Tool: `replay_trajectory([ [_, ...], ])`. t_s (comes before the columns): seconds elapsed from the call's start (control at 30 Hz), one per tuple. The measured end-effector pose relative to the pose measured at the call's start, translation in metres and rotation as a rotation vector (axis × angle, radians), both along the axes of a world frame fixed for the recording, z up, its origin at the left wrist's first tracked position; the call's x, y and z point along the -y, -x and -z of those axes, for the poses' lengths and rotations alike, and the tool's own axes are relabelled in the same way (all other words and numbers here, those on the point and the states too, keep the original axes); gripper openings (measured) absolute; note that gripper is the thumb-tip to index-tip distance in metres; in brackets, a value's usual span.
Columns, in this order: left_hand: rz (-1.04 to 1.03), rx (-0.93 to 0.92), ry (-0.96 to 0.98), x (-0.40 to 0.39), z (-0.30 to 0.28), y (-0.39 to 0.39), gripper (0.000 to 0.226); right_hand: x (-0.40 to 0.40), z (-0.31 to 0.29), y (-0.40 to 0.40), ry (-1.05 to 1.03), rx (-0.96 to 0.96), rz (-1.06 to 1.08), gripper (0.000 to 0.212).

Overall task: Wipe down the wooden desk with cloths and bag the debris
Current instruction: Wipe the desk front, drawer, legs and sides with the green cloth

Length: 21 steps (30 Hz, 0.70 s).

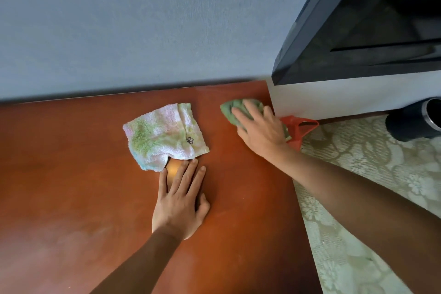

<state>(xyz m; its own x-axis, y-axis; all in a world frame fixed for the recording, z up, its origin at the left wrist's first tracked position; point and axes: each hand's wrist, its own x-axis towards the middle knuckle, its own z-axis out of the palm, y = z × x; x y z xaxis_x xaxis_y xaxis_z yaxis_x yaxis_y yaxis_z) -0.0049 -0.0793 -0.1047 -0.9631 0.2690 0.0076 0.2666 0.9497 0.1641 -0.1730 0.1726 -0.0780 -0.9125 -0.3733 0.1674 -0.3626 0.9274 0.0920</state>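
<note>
Your left hand (pixel 179 205) lies flat mid-surface (pixel 71 198), fingers straight, tips at the pastel cloth (pixel 164 136). Right hand (pixel 260 129) presses the green cloth (pixel 229 110), grip uncurled, at the far right corner beside a red scoop (pixel 300 129). Wiping's underway; no bag visible yet.
</note>
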Motion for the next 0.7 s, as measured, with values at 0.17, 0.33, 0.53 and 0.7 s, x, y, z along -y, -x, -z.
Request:
replay_trajectory([
  [0.17, 0.002, -0.011, -0.012, 0.000, 0.001, 0.001, 0.067, 0.074, -0.002, 0.043, 0.010, 0.067, 0.082, 0.051],
  [0.33, -0.003, -0.015, -0.023, 0.001, 0.003, 0.000, 0.066, 0.070, 0.000, 0.050, 0.014, 0.072, -0.193, 0.045],
  [0.53, -0.009, -0.020, -0.042, 0.001, 0.003, 0.001, 0.066, 0.011, -0.009, 0.062, -0.015, 0.131, 0.385, 0.052],
  [0.7, 0.002, 0.010, -0.027, 0.001, 0.002, 0.000, 0.066, 0.025, -0.011, 0.050, -0.005, 0.118, 0.449, 0.050],
])
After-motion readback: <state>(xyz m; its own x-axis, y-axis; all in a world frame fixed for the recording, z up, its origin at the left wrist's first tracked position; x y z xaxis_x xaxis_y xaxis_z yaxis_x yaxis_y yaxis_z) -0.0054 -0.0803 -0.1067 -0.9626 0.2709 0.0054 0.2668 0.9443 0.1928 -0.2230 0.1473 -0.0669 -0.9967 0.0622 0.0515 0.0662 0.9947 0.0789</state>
